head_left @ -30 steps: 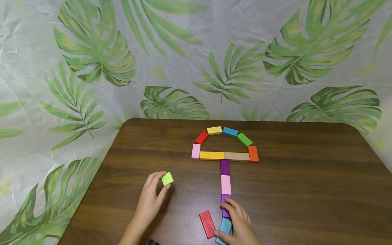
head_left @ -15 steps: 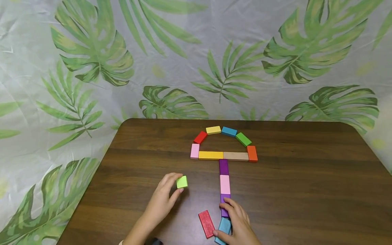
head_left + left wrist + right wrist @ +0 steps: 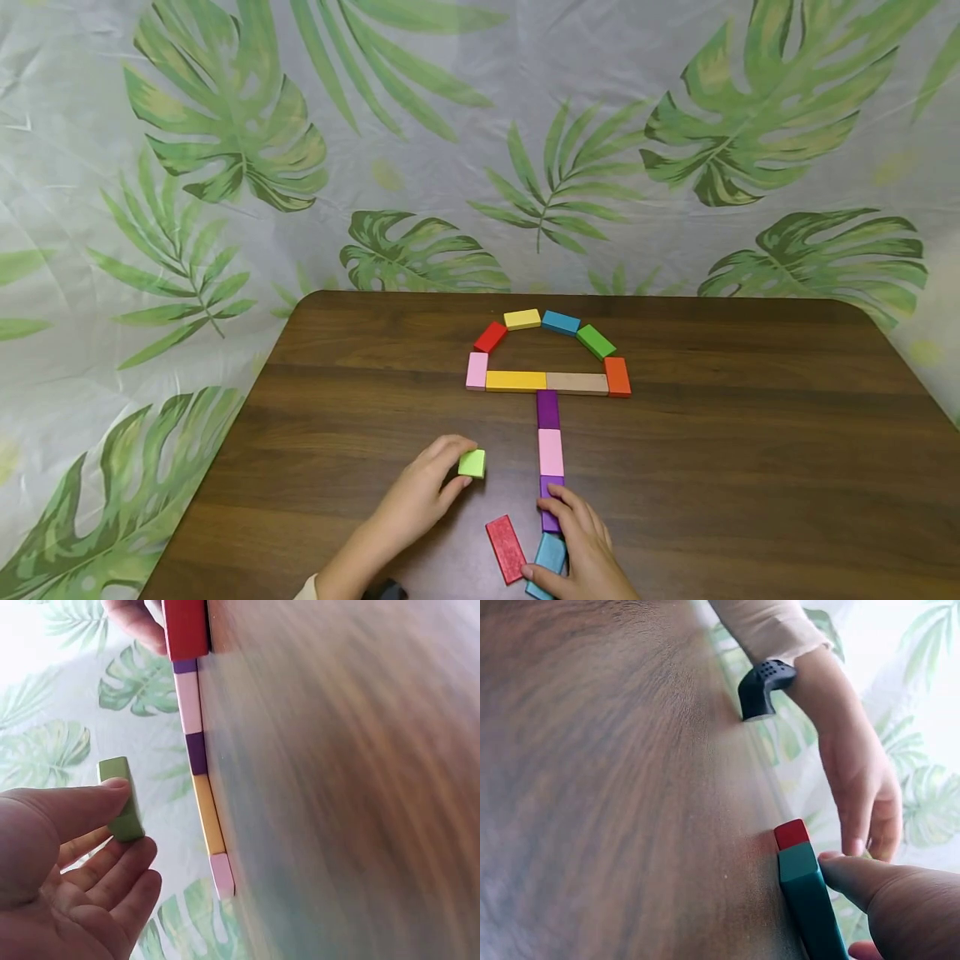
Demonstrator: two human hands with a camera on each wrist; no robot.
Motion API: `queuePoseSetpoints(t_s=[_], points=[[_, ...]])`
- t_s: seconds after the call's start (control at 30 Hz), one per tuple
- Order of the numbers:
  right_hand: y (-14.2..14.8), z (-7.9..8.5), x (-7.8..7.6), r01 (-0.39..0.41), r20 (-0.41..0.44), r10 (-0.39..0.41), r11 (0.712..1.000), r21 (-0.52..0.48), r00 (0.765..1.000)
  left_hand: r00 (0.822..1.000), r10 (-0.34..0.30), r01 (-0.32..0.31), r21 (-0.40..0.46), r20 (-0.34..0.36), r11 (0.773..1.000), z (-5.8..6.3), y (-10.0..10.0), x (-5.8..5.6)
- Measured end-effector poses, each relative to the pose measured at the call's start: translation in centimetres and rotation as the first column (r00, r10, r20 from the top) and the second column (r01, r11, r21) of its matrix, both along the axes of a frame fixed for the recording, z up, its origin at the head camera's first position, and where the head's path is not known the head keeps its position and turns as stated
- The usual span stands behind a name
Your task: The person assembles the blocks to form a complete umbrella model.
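My left hand (image 3: 423, 492) pinches a light green block (image 3: 472, 463) between thumb and fingers, left of the block column. In the left wrist view the same green block (image 3: 120, 799) stands off the tabletop. My right hand (image 3: 581, 546) lies at the column's near end, with bent fingertips on a purple block (image 3: 550, 518) and the thumb at the left edge of a teal block (image 3: 547, 557). That teal block lies tilted against the purple one and is partly hidden by the hand. Beside it, to the left, lies a red block (image 3: 506, 548).
Farther back, an arch of coloured blocks, including a yellow one (image 3: 522, 319), sits over an orange-yellow block (image 3: 516, 382) and a tan block (image 3: 577, 383). A dark purple block (image 3: 548, 409) and a pink block (image 3: 551, 452) form the column. A leaf-patterned cloth (image 3: 420, 150) hangs behind the table.
My left hand has carried the light green block rightward and a little nearer, toward the column. The right hand and the blocks on the table stay where they were.
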State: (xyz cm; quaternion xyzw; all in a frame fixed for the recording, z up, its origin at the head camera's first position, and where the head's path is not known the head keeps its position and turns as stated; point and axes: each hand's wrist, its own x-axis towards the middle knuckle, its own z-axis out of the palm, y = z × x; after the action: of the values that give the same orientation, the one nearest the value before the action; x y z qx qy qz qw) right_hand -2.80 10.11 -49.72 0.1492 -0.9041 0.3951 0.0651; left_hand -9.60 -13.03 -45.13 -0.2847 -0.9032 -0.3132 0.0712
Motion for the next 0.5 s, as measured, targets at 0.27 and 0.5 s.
queuePoseSetpoints(t_s=[0.27, 0.5], points=[[0.0, 0.1, 0.0, -0.005, 0.003, 0.005, 1.000, -0.004, 1.000, 0.994, -0.037, 0.046, -0.093, 0.105, 0.995, -0.2, 0.9, 0.0], [0.1, -0.2, 0.0, -0.008, -0.067, 0.008, 1.000, -0.006, 0.998, 0.990, -0.074, 0.090, -0.130, 0.121, 0.987, -0.7, 1.5, 0.1]])
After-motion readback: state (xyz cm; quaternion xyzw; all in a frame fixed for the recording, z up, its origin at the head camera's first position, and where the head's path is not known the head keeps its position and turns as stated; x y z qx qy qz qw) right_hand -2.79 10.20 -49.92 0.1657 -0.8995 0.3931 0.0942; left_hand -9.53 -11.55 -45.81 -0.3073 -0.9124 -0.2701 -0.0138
